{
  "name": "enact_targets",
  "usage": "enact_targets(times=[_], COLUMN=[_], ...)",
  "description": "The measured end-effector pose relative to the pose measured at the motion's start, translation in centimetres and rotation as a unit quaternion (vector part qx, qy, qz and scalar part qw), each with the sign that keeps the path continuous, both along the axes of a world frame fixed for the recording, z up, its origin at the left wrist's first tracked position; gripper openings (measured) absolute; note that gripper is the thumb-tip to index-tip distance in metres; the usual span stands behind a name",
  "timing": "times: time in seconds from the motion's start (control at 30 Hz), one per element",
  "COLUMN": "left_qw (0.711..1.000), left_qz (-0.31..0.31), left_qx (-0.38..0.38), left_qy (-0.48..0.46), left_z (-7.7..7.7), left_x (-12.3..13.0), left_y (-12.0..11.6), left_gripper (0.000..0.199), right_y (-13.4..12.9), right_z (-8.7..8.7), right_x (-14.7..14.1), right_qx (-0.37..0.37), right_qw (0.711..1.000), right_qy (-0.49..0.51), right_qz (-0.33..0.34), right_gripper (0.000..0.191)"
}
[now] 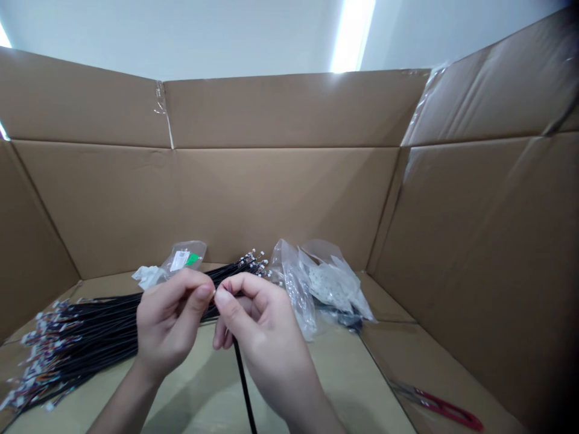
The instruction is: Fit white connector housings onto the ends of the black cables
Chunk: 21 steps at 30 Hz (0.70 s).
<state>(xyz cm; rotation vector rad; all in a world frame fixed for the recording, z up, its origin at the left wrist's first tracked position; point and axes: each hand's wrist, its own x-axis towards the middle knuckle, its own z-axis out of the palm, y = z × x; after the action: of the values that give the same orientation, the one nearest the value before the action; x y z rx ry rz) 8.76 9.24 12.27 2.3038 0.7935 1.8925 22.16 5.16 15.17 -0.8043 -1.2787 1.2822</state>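
Note:
A black sleeved cable (244, 386) hangs down from my right hand (266, 337), whose thumb and forefinger are pinched together near its upper end. My left hand (174, 325) meets it fingertip to fingertip, also in a pinch. Whatever sits between the left fingertips is tiny and mostly covered, with only a pale speck showing. Behind and to the left of my hands lies a thick bundle of black cables (104, 328), with coloured wires and small white connectors (43, 361) at the ends.
Tall cardboard walls (284, 199) surround the work surface (203, 386). At the back right are clear plastic bags (332, 280) holding small whitish parts. A labelled clear bag (185, 256) lies behind my left hand. Red-handled scissors (447, 410) rest at the front right.

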Motion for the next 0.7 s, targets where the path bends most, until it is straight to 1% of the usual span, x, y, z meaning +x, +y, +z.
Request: enact_targets(times=[0.07,0.17,0.23,0.3,0.4,0.5,0.57,0.7], left_qw=[0.999,0.996,0.995,0.994,0.995,0.99,0.984,0.963], left_qz=[0.027,0.074,0.097,0.106,0.08,0.043,0.017,-0.057], left_qx=[0.017,0.037,0.032,0.01,-0.046,-0.111,-0.154,-0.243], left_qy=[0.015,0.018,0.009,-0.002,-0.037,-0.075,-0.09,-0.1], left_z=[0.0,-0.2,-0.2,0.0,0.3,0.7,0.9,1.1], left_x=[0.0,0.0,0.1,0.2,0.3,0.2,0.1,-0.3], left_y=[0.0,-0.4,-0.6,-0.7,-0.9,-1.1,-1.3,-1.3], left_gripper=[0.016,0.014,0.015,0.017,0.023,0.029,0.033,0.044], right_y=[-0.1,-0.2,-0.2,0.0,0.1,0.2,0.1,0.0], right_z=[-0.1,-0.6,-0.8,-0.9,-0.6,-0.3,-0.2,-0.3], right_x=[-0.1,-0.5,-0.6,-0.7,-0.6,-0.4,-0.3,-0.3], right_qx=[0.029,0.12,0.17,0.196,0.209,0.202,0.205,0.239], right_qw=[0.999,0.986,0.975,0.97,0.97,0.969,0.968,0.96], right_qy=[-0.024,-0.076,-0.091,-0.082,-0.067,-0.087,-0.092,-0.084], right_qz=[-0.028,-0.087,-0.112,-0.116,-0.107,-0.108,-0.111,-0.116], right_gripper=[0.022,0.021,0.021,0.02,0.016,0.011,0.011,0.016])
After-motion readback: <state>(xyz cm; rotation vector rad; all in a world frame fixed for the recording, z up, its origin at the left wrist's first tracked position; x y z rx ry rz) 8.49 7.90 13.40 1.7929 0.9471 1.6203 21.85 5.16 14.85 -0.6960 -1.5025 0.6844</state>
